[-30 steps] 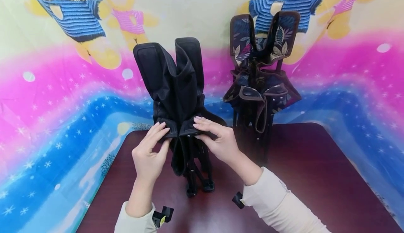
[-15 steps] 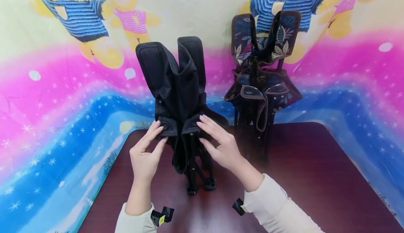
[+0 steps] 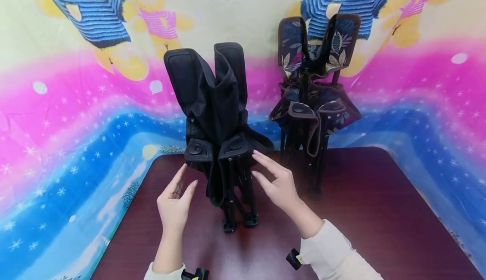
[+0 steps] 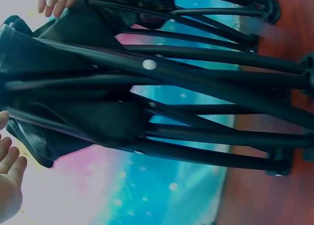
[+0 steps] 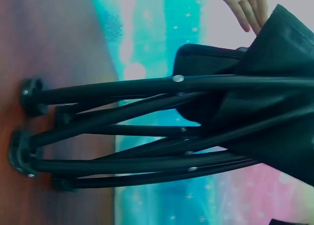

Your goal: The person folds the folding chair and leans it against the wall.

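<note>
A black folding camp chair [image 3: 212, 115] stands half folded on the table, its backrest corners up and its seat fabric sagging in the middle. My left hand [image 3: 172, 210] is just below the chair's front left seat corner [image 3: 198, 150], fingers extended and thumb apart. At the front right corner [image 3: 235, 146], my right hand [image 3: 279, 185] has its fingertips beside the fabric edge; whether they touch it I cannot tell. Neither hand grips anything. Crossed black leg tubes [image 4: 206, 85] with rivets fill the left wrist view. The leg feet [image 5: 24, 149] rest on the table in the right wrist view.
A second folding chair [image 3: 336, 52], with a leaf pattern and brown edging, stands behind to the right. Both chairs are on a dark red-brown table [image 3: 364, 212]. A backdrop [image 3: 95, 145] printed with bears hangs close behind the table.
Both my hands have come off the front seat corners, the left downward and the right outward and down. The corners are now uncovered. The black chair stays about where it was.
</note>
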`<state>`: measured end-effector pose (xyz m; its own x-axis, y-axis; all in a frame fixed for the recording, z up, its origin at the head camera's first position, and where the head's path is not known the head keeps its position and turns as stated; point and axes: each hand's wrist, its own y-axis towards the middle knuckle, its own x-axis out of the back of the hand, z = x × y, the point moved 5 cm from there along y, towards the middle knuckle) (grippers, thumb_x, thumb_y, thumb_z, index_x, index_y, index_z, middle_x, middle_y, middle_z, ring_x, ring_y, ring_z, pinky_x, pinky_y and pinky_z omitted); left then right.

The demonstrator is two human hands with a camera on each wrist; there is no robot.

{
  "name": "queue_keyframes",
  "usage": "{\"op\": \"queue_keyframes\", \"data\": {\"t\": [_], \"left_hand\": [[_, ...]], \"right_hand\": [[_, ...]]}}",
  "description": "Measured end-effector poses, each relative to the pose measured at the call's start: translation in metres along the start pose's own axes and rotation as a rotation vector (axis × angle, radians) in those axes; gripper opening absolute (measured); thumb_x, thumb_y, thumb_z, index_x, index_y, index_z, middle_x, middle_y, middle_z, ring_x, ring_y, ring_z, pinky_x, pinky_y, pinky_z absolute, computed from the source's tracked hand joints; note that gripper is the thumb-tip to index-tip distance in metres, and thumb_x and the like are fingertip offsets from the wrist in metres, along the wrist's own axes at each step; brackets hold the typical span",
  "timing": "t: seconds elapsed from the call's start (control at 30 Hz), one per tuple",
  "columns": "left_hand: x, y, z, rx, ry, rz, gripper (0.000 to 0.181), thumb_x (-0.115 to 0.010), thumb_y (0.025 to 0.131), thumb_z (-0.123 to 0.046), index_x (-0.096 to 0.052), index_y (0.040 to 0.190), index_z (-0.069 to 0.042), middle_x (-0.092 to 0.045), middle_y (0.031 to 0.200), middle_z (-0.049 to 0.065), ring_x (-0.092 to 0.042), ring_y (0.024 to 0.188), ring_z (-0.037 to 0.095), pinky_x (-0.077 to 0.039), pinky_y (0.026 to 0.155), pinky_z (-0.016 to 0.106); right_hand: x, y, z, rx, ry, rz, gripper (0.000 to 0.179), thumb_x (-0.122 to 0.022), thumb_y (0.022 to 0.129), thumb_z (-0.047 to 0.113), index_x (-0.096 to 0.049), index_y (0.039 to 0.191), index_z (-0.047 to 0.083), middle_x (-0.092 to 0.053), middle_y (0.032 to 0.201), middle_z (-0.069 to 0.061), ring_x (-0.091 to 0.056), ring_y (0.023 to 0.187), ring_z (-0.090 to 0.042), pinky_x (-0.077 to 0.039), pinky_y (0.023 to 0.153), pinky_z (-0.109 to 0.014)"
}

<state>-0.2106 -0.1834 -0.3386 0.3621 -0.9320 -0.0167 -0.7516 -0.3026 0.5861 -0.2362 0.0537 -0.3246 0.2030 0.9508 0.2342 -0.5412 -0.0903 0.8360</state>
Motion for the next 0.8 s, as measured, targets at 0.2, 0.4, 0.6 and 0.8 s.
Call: {"op": "queue_keyframes", "data": {"t": [0.2,0.4,0.6,0.8], "left_hand": [[0.015,-0.015,0.094,0.029,-0.065,0.012,0.044,-0.067,0.074,-0.004,-0.056,0.116,-0.006,-0.054,0.116,0.01,-0.046,0.11,0.022,-0.038,0.088,0.032],[0.032,-0.036,0.235,-0.005,0.098,0.044,0.053,-0.07,0.071,-0.009,-0.053,0.121,-0.012,-0.052,0.12,0.005,-0.048,0.108,0.021,-0.043,0.082,0.027],[0.031,-0.055,0.267,0.082,0.17,0.022,0.05,-0.071,0.071,-0.021,-0.055,0.118,-0.022,-0.052,0.119,-0.004,-0.049,0.108,0.015,-0.043,0.081,0.027],[0.012,-0.063,0.193,0.148,0.25,0.02,0.043,-0.07,0.073,-0.019,-0.059,0.114,-0.02,-0.057,0.113,-0.003,-0.054,0.099,0.012,-0.046,0.073,0.021]], "right_hand": [[-0.001,-0.015,-0.006,-0.08,0.062,-0.039,0.03,-0.066,0.071,-0.004,-0.063,0.101,-0.001,-0.059,0.105,-0.013,-0.055,0.098,-0.019,-0.04,0.085,-0.022],[-0.007,-0.033,-0.012,-0.14,0.093,0.003,0.03,-0.066,0.071,-0.004,-0.063,0.1,-0.003,-0.061,0.102,-0.014,-0.056,0.098,-0.019,-0.04,0.084,-0.021],[-0.011,-0.045,-0.01,-0.278,0.099,0.047,0.029,-0.064,0.07,-0.01,-0.061,0.099,-0.008,-0.059,0.102,-0.019,-0.055,0.098,-0.025,-0.041,0.082,-0.018],[-0.014,-0.061,-0.019,-0.488,0.146,0.062,0.029,-0.061,0.072,-0.011,-0.058,0.101,-0.011,-0.058,0.104,-0.021,-0.054,0.097,-0.03,-0.044,0.078,-0.029]]}}
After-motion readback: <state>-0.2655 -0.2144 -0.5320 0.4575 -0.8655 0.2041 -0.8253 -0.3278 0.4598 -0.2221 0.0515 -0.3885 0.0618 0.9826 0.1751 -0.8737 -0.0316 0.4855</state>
